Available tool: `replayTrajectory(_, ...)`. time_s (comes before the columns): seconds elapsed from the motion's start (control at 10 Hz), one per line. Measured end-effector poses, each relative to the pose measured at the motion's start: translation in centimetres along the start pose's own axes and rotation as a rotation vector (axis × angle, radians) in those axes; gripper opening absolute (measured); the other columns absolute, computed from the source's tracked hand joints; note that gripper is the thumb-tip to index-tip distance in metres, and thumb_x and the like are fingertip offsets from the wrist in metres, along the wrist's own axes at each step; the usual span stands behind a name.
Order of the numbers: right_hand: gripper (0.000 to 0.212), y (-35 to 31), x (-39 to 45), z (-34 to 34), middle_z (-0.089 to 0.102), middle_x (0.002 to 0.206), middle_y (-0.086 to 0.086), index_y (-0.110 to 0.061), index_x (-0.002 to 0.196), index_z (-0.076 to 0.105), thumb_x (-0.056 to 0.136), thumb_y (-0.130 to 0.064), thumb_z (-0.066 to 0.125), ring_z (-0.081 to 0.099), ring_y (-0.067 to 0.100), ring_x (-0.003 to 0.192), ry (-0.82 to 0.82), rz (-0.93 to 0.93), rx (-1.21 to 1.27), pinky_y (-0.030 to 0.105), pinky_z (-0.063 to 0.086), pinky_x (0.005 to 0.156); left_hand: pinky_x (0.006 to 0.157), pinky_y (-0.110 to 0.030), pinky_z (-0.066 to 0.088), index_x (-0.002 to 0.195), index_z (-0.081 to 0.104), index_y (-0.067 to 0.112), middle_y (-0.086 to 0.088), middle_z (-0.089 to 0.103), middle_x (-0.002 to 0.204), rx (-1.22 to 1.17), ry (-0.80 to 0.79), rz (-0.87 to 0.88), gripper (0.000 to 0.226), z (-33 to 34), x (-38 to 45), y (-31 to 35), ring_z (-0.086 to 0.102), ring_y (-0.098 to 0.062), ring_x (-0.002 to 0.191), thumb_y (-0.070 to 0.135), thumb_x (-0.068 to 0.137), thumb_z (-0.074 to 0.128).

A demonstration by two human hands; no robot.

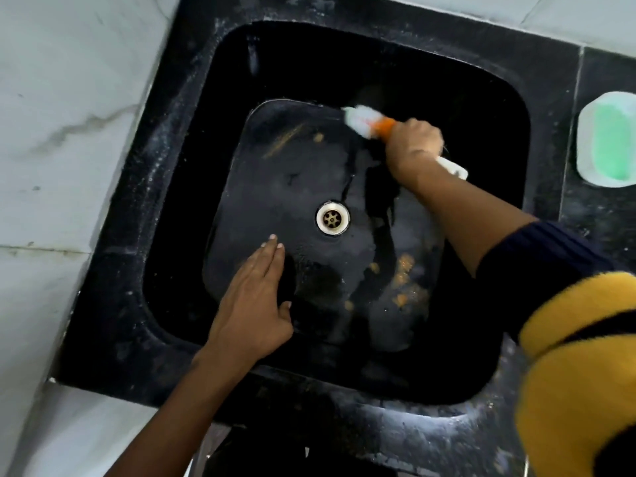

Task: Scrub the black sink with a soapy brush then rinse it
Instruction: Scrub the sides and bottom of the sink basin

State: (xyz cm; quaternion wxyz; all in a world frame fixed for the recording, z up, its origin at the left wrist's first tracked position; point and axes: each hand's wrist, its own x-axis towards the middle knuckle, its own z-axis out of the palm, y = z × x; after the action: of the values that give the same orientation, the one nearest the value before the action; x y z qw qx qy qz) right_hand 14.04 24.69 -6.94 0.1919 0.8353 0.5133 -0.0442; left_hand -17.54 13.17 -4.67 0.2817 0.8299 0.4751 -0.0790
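Note:
The black sink [165, 173] fills the head view, with a metal drain [332, 218] at its middle. Orange-brown residue marks the sink floor at the upper left and lower right. My right hand [411, 146] grips a brush [364, 120] with an orange neck and a white handle. Its white soapy head presses on the far edge of the sink floor. My left hand [256, 297] lies flat inside the basin, fingers together and pointing toward the drain, holding nothing.
A white dish with green soap [607, 141] sits on the black counter to the right of the sink. Pale marble tiles [51, 149] border the sink on the left. My yellow and dark sleeve [578, 356] covers the lower right.

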Motion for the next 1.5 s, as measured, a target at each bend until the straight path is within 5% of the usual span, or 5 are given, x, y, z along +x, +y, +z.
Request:
replayTrajectory(0.8,0.027,5.0,-5.2,5.5,0.063,0.104,0.007,-0.012,0.117,0.058,0.094,-0.019,0.045,0.064,0.019,0.075,-0.202,0.02,-0.319,0.014,0.034,0.046,0.123,-0.033,0.017,0.159,0.007,0.016,0.006,-0.004,0.167,-0.105,-0.119,0.126,0.094,3.0,0.8,3.0,0.002,-0.013,0.153,0.03,0.085,0.064)
replayTrajectory(0.9,0.05,2.3,-7.4,10.7,0.066,0.114,0.006,-0.008,0.119,0.061,0.087,0.012,0.029,0.071,0.024,0.086,-0.357,-0.518,-0.484,0.029,0.053,0.057,0.123,-0.034,0.017,0.159,0.009,0.014,0.003,-0.002,0.167,-0.107,-0.12,0.125,0.095,2.9,0.8,3.0,0.003,-0.014,0.153,0.029,0.084,0.064)
replayTrajectory(1.0,0.048,-0.7,-13.8,10.5,0.071,0.105,0.004,-0.008,0.115,0.068,0.074,0.003,0.046,0.065,0.021,0.067,-0.799,0.056,0.088,0.03,0.045,0.044,0.124,-0.029,0.013,0.159,0.011,0.013,0.002,0.0,0.167,-0.115,-0.108,0.125,0.095,2.8,0.9,2.9,0.005,-0.014,0.153,0.028,0.082,0.065)
replayTrajectory(1.2,0.038,0.7,-8.8,3.2,0.063,0.125,0.009,-0.005,0.121,0.062,0.084,-0.002,0.062,0.057,0.027,0.118,-0.363,0.129,-0.176,0.038,0.046,0.081,0.123,-0.027,0.012,0.159,0.01,0.014,0.003,-0.001,0.167,-0.132,-0.106,0.134,0.094,3.1,0.9,2.9,0.005,-0.014,0.153,0.028,0.083,0.065)
replayTrajectory(1.5,0.034,4.8,-9.3,4.2,0.059,0.13,0.009,-0.01,0.129,0.057,0.098,-0.015,0.048,0.057,0.029,0.119,-0.319,0.416,0.08,0.039,0.049,0.088,0.123,-0.029,0.012,0.159,0.008,0.014,0.003,-0.002,0.167,-0.168,-0.139,0.107,0.093,2.4,0.7,2.9,0.003,-0.016,0.153,0.025,0.086,0.066)
